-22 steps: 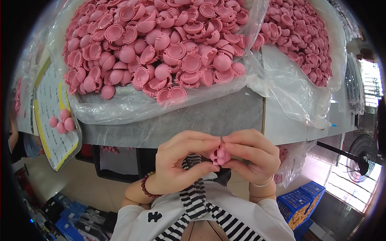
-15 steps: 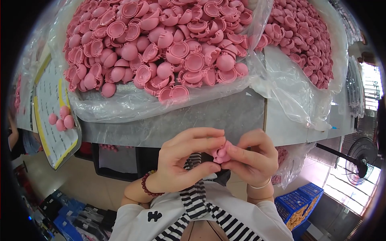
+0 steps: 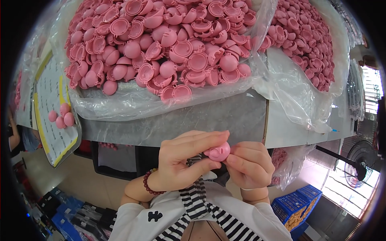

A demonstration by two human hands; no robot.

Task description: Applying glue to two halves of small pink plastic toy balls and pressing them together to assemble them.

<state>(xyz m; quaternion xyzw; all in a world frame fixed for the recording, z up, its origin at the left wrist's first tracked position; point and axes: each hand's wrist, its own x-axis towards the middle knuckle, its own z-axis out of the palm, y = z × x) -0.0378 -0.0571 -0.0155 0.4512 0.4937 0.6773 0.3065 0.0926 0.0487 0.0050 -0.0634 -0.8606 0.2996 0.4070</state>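
Pink plastic ball (image 3: pixel 220 152), small and round with bumps, sits pinched between the thumb and fingers of the left hand (image 3: pixel 183 160). The right hand (image 3: pixel 250 164) is curled up, its fingertips by the ball's right side; whether they grip it, I can't tell. Past them is a smooth grey table (image 3: pixel 128 132), then a crinkly clear plastic sheet (image 3: pixel 120 107) under a big heap of pink plastic half-balls (image 3: pixel 168 39).

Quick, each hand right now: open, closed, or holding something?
Left hand: holding the pink piece between thumb and fingers.
Right hand: curled at the piece's edge; grip cannot be told.
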